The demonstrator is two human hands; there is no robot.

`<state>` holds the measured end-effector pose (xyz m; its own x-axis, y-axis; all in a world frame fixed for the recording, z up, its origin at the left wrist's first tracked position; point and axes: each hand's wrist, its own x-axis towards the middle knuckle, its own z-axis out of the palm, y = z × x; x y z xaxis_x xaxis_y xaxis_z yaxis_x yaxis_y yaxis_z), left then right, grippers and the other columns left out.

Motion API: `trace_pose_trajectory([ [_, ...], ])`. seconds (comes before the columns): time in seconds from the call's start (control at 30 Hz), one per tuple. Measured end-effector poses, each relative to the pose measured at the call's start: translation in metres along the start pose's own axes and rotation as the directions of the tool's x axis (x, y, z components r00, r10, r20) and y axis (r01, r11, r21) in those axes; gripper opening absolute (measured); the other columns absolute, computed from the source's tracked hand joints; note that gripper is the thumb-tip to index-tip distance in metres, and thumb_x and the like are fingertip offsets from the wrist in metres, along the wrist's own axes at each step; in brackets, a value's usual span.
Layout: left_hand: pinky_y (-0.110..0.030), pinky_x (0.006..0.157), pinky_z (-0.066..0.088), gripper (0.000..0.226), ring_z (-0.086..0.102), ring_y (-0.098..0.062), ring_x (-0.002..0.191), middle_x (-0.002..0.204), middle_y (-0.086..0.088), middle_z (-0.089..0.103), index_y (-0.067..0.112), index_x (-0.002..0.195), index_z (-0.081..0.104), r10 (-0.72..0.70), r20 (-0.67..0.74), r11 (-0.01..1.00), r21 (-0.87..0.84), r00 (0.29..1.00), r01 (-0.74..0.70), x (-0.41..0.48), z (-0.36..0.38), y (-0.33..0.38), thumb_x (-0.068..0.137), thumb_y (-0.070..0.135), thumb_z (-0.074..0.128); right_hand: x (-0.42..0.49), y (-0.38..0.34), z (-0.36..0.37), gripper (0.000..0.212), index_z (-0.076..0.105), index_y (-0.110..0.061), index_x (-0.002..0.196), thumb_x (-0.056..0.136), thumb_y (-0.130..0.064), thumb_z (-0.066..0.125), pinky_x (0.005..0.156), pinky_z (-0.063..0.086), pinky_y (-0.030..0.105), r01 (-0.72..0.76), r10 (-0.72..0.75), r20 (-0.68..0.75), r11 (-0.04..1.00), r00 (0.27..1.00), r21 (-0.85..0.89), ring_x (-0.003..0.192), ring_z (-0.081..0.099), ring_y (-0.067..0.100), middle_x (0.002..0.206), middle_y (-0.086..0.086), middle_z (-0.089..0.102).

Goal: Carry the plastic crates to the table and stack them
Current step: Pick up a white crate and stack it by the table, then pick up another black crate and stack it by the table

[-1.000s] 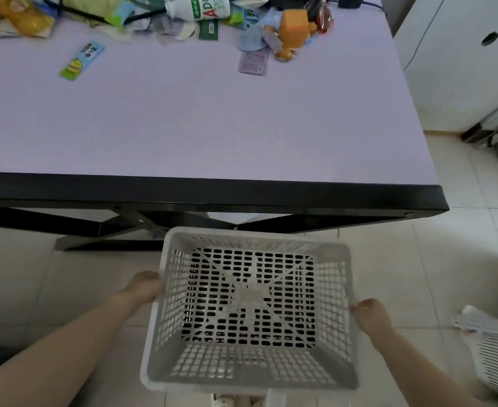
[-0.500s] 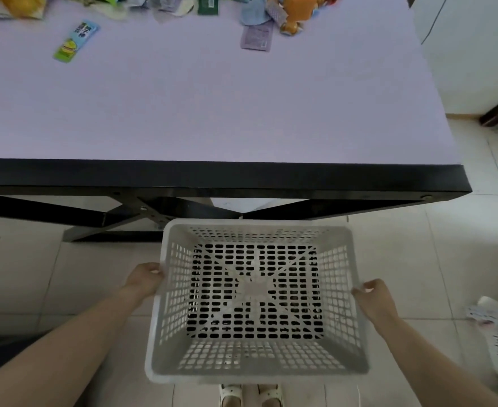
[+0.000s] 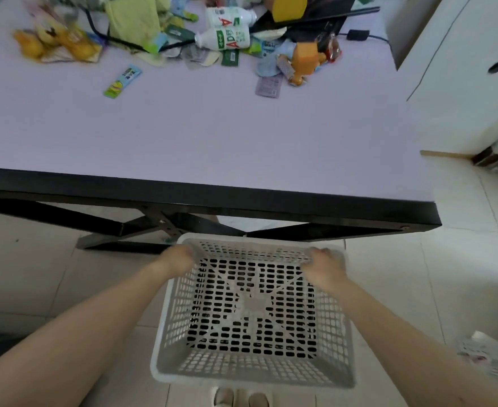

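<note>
At the far rim: the white perforated plastic crate (image 3: pixel 253 312) is gripped by both hands.
Left hand (image 3: pixel 174 259): fingers are curled over the crate's far-left corner, clamped on the rim.
Right hand (image 3: pixel 323 268): fingers are closed over the far-right part of the rim; blurred.
Crate position: held below the hands' forearms, above the pale tiled floor (image 3: pixel 462 289), just short of the table edge.
Beyond the hands: the lilac-topped table with black edge and frame (image 3: pixel 212 136) is seen; its near part is bare.
Farther off: two white plastic bottles with green labels (image 3: pixel 227 38) lie among wrappers.
Right of the right forearm: a second white mesh crate (image 3: pixel 494 362) is partly seen on the floor.
</note>
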<state>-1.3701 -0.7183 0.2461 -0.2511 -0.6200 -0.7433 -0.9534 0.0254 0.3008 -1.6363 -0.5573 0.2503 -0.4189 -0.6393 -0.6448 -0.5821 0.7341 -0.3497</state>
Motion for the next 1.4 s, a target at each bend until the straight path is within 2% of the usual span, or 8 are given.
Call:
trace_pose_trajectory([
  [0.13,-0.034,0.101,0.042,0.036,0.055,-0.025,0.121,0.132,-0.009,0.06,0.009,0.125,0.061,0.132,-0.118,0.986,-0.087,0.984,-0.143,-0.057,-0.055,0.054,0.095,0.018,0.043,-0.022,-0.104,-0.052,0.042,0.049,-0.014,0.135,0.093,-0.019,0.049,0.089,0.041,0.028,0.308,-0.298,0.109,0.947,0.948,-0.088,0.117,0.054,0.026,0.133,0.009,0.053],
  [0.37,-0.03,0.103,0.037,0.035,0.051,-0.023,0.125,0.135,-0.007,0.057,0.01,0.126,0.061,0.081,-0.413,0.956,-0.225,0.907,-0.188,-0.206,-0.169,0.081,0.097,0.018,0.043,-0.131,-0.247,-0.127,0.044,0.046,-0.014,0.138,0.096,-0.024,0.048,0.1,0.034,0.027,0.627,-0.609,0.152,0.755,0.779,-0.191,0.129,0.045,0.027,0.144,0.011,0.044],
  [0.57,-0.032,0.101,0.04,0.037,0.052,-0.025,0.124,0.134,-0.007,0.058,0.007,0.127,0.06,0.018,-0.628,0.968,-0.183,0.778,-0.169,-0.351,-0.23,0.053,0.096,0.017,0.042,-0.251,-0.337,-0.164,0.042,0.047,-0.015,0.136,0.095,-0.024,0.047,0.093,0.039,0.029,0.798,-0.794,0.142,0.551,0.591,-0.242,0.127,0.046,0.024,0.142,0.008,0.047],
  [0.73,-0.035,0.098,0.045,0.035,0.058,-0.026,0.115,0.124,-0.008,0.065,0.005,0.117,0.067,-0.114,-0.777,0.972,-0.216,0.619,-0.092,-0.482,-0.263,-0.007,0.093,0.016,0.044,-0.371,-0.402,-0.162,0.042,0.049,-0.013,0.135,0.093,-0.022,0.047,0.094,0.038,0.029,0.906,-0.915,0.161,0.317,0.37,-0.28,0.127,0.046,0.025,0.142,0.008,0.047],
  [0.93,-0.034,0.091,0.046,0.032,0.058,-0.021,0.1,0.12,-0.009,0.066,0.009,0.114,0.07,-0.264,-0.832,0.954,-0.301,0.487,0.001,-0.632,-0.25,-0.099,0.095,0.021,0.047,-0.528,-0.457,-0.107,0.036,0.053,-0.009,0.127,0.096,-0.025,0.046,0.089,0.044,0.033,0.961,-0.966,0.242,0.018,0.088,-0.276,0.114,0.054,0.028,0.121,0.007,0.057],
  [1.1,-0.031,0.09,0.044,0.033,0.06,-0.024,0.108,0.119,-0.009,0.066,0.011,0.117,0.069,-0.395,-0.836,0.916,-0.389,0.381,0.097,-0.746,-0.196,-0.185,0.096,0.024,0.048,-0.657,-0.474,-0.024,0.036,0.052,-0.015,0.129,0.094,-0.025,0.051,0.089,0.045,0.036,0.961,-0.927,0.353,-0.203,-0.126,-0.189,0.115,0.054,0.027,0.131,0.01,0.054],
  [1.27,-0.032,0.085,0.045,0.028,0.06,-0.025,0.099,0.104,-0.008,0.067,0.009,0.101,0.073,-0.515,-0.814,0.857,-0.494,0.27,0.145,-0.857,-0.119,-0.27,0.092,0.024,0.051,-0.777,-0.467,0.074,0.045,0.047,-0.015,0.136,0.093,-0.026,0.052,0.094,0.042,0.032,0.922,-0.853,0.444,-0.365,-0.275,-0.13,0.122,0.05,0.027,0.136,0.008,0.05],
  [1.4,-0.036,0.098,0.046,0.034,0.059,-0.026,0.111,0.12,-0.01,0.066,0.007,0.114,0.07,-0.621,-0.767,0.781,-0.589,0.161,0.205,-0.942,-0.058,-0.335,0.089,0.02,0.05,-0.858,-0.457,0.141,0.046,0.045,-0.016,0.138,0.093,-0.024,0.052,0.093,0.04,0.029,0.9,-0.809,0.484,-0.427,-0.333,-0.093,0.124,0.049,0.024,0.139,0.006,0.047],
])
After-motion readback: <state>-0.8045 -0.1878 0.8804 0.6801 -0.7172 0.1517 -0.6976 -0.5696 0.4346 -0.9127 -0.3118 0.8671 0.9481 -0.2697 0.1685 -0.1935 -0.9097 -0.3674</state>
